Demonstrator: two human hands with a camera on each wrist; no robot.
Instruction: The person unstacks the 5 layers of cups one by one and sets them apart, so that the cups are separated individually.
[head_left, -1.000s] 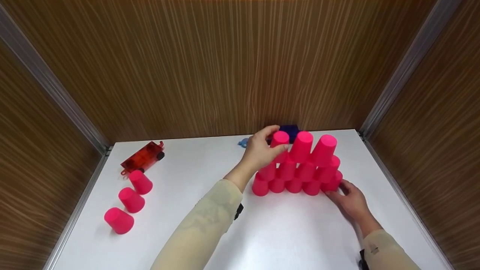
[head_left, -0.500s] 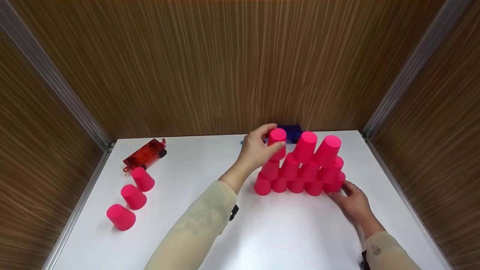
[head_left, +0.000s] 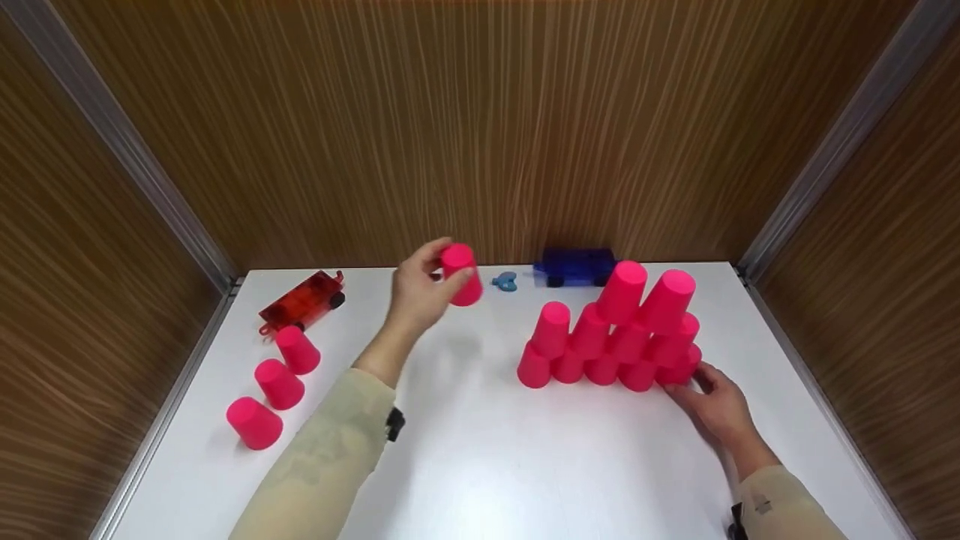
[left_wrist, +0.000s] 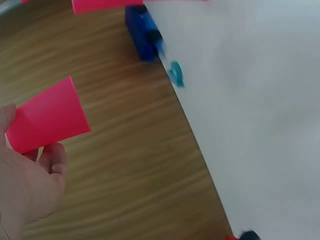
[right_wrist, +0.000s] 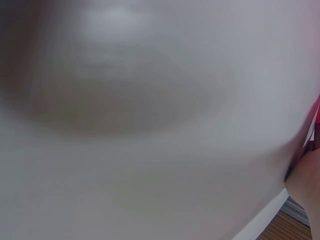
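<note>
My left hand (head_left: 424,289) holds an upside-down pink cup (head_left: 463,281) in the air, left of the stack. The left wrist view shows thumb and fingers round the narrow end of that cup (left_wrist: 47,117). Pink cups (head_left: 602,370) form a stack at the right: several in the bottom row, several in the middle, two on top. The leftmost middle cup (head_left: 552,330) bears nothing. Low at the stack's right end, my right hand (head_left: 721,405) grips the last bottom-row cup (head_left: 684,364), thumb in front, fingers at its side. That hand (right_wrist: 305,175) barely enters the right wrist view.
Three pink cups (head_left: 280,385) stand upside down in a slanting line at the left. Behind them lies a red see-through toy wagon (head_left: 304,300). A blue toy wagon (head_left: 577,266) and a small light-blue piece (head_left: 505,282) lie along the back wall of the white table (head_left: 525,465).
My left hand has lifted the cup off the left end of the stack's top row and carried it leftward. My right hand stays at the bottom right cup.
</note>
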